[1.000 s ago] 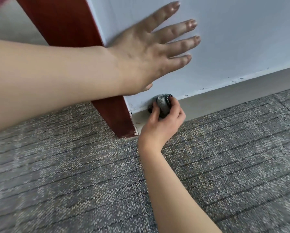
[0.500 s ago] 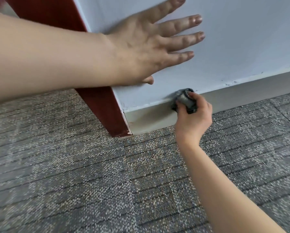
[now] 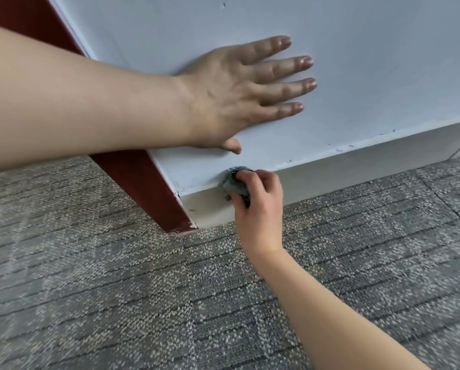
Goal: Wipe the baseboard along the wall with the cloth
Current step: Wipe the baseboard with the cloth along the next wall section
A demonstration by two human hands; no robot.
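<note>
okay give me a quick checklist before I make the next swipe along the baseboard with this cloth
1. Cloth gripped: ok. The right hand is closed on the bunched grey cloth.
2. Cloth on the baseboard: ok. It presses at the top edge of the baseboard, close to the red door frame.
3. Bracing: ok. The left hand lies flat on the wall with its fingers spread.
4. Path to the right: ok. Nothing stands against the baseboard there, only carpet below.
5. Section by the frame clean: not ok. Small brown spots show beside the cloth.
6. Cloth's wiping face clean: cannot tell, it is hidden.
</note>
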